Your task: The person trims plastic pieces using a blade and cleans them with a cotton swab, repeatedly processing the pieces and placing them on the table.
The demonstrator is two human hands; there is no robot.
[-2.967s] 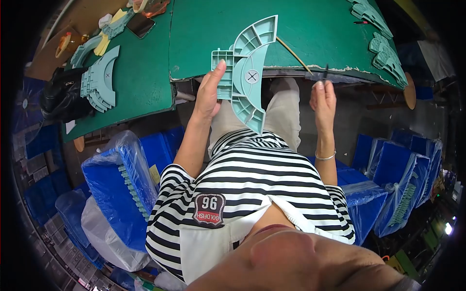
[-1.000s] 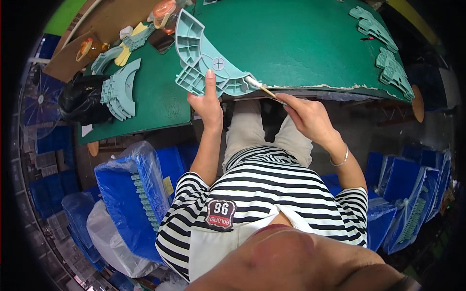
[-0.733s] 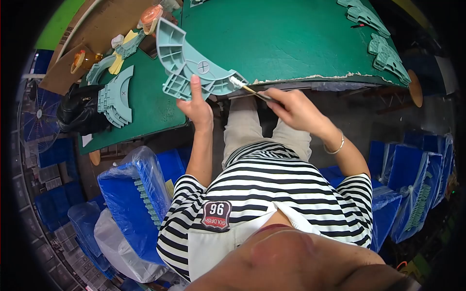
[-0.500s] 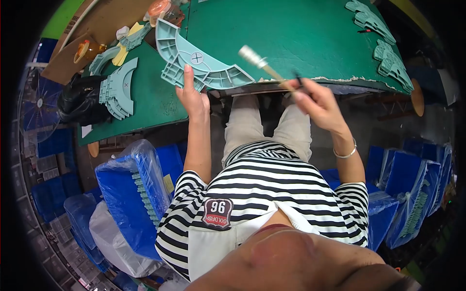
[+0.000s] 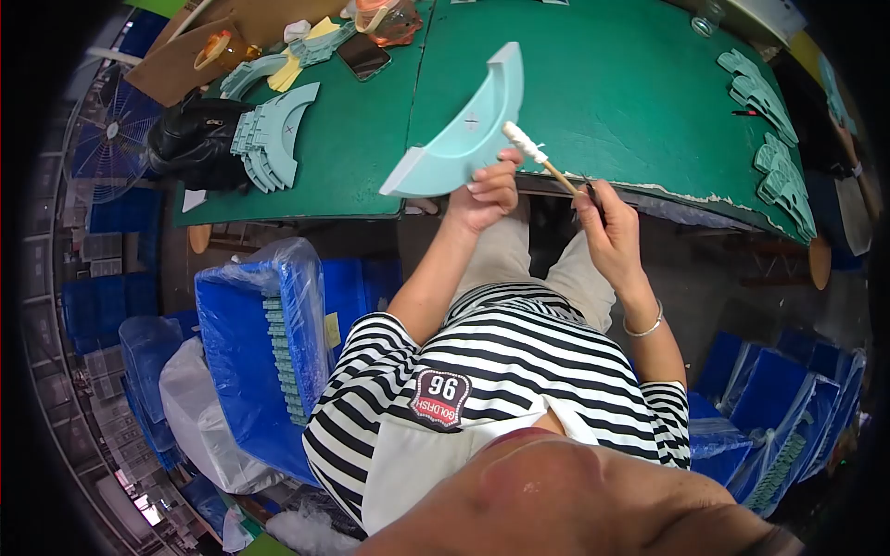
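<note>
My left hand (image 5: 487, 196) grips the lower right edge of a curved turquoise plastic part (image 5: 464, 134), its fingers curled at the rim. The part is held above the green table's front edge, its smooth face with a small cross mark showing. My right hand (image 5: 612, 230) pinches a thin wooden stick (image 5: 559, 176) whose white wrapped tip (image 5: 525, 142) is near the part's right side, just above my left fingers. A dark slim tool (image 5: 594, 196) is also in my right hand. Whether the white tip touches the part is unclear.
Stacked turquoise parts (image 5: 278, 139) lean by a black bag (image 5: 195, 144) on the left. A phone (image 5: 364, 57) lies behind. More parts (image 5: 783, 185) line the table's right edge. Blue bins (image 5: 246, 361) stand on both sides. Another person's arm (image 5: 848, 153) shows far right.
The part has turned over from its ribbed side to its smooth side and shifted right in view. My left fingers now curl at its edge. The white tip has come closer to it.
</note>
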